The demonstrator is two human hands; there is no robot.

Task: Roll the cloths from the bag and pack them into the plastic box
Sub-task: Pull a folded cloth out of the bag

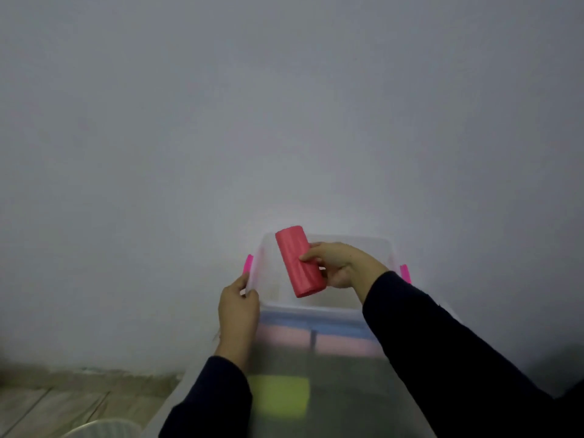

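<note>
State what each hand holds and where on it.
Right hand grips the rolled pink cloth at its side, mid-length. Left hand grips the plastic box by its left rim.

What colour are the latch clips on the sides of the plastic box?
Bright pink, one clip on each side of the clear plastic box; seen in the head view.

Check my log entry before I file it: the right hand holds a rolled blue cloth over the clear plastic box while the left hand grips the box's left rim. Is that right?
One detail is wrong: the rolled cloth is pinkish red, not blue, as the head view shows. The rest stands: the right hand holds it over the clear plastic box while the left hand grips the box's left rim.
</note>
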